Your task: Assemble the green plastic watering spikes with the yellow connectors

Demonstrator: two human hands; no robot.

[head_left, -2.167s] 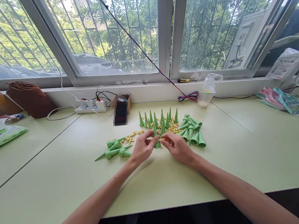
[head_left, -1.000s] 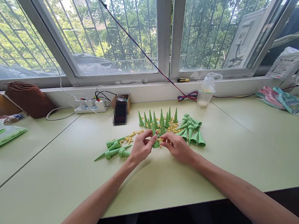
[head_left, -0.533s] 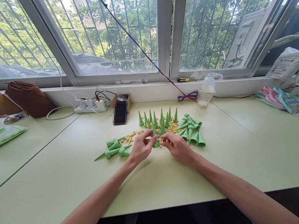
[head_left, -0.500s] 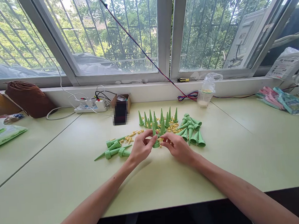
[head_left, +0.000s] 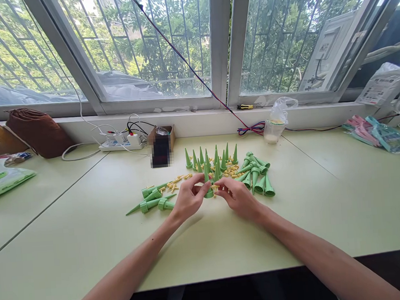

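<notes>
pale green table [head_left: 207, 250] under barred windows; clear cup [head_left: 273, 131] at back holds something pale low down, small cardboard box [head_left: 172, 136] has clear crinkled plastic inside. left hand [head_left: 191, 196] pinches upright green spike [head_left: 206, 180] at front of the standing cluster, right hand [head_left: 236, 197] pinches small yellow piece [head_left: 215, 187] against its side.
</notes>
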